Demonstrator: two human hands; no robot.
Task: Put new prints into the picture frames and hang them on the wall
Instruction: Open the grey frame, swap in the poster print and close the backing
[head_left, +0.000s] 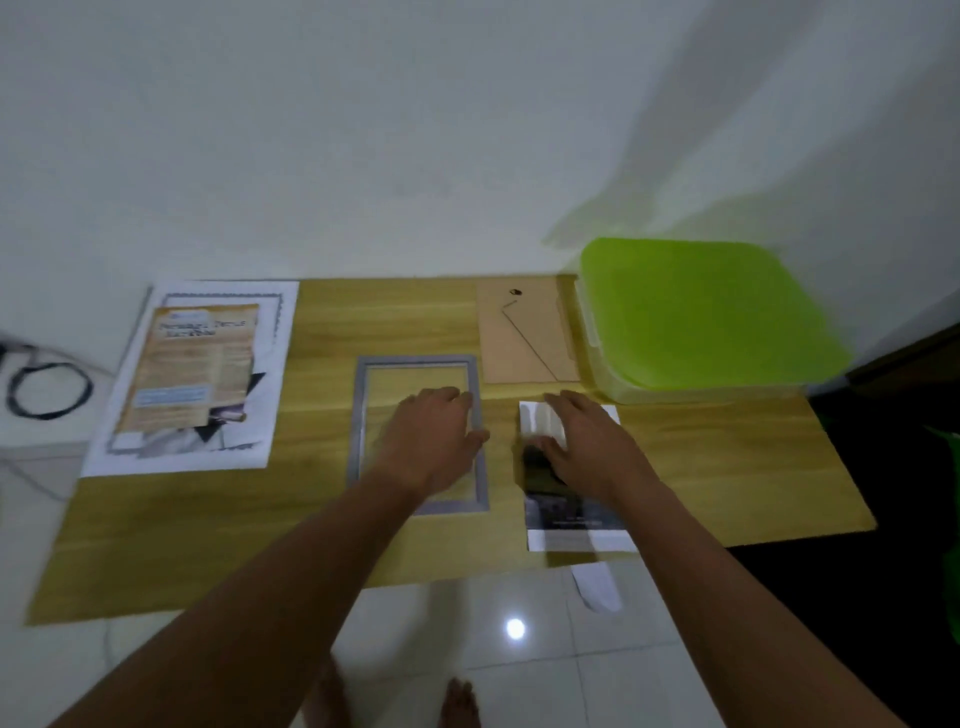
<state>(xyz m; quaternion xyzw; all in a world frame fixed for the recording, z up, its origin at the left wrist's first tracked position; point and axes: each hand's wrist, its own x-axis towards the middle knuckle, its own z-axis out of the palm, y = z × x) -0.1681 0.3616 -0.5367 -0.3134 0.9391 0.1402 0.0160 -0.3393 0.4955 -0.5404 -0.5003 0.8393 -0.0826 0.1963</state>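
Observation:
A grey picture frame (363, 415) lies flat in the middle of the wooden table (727, 467). My left hand (431, 436) rests palm down over the frame's right side, fingers spread. To the frame's right lies a print (571, 519) with a dark picture and white border; my right hand (587, 441) lies flat on its upper half, fingers apart. The frame's brown backing board (524, 332), with a wire stand, sits behind the print. At the table's left a stack of larger prints (197, 374) lies face up.
A lime-green plastic box with lid (701, 317) stands at the back right corner against the white wall. A black cable (47, 384) coils on a surface left of the table. Tiled floor and bare feet show below the front edge.

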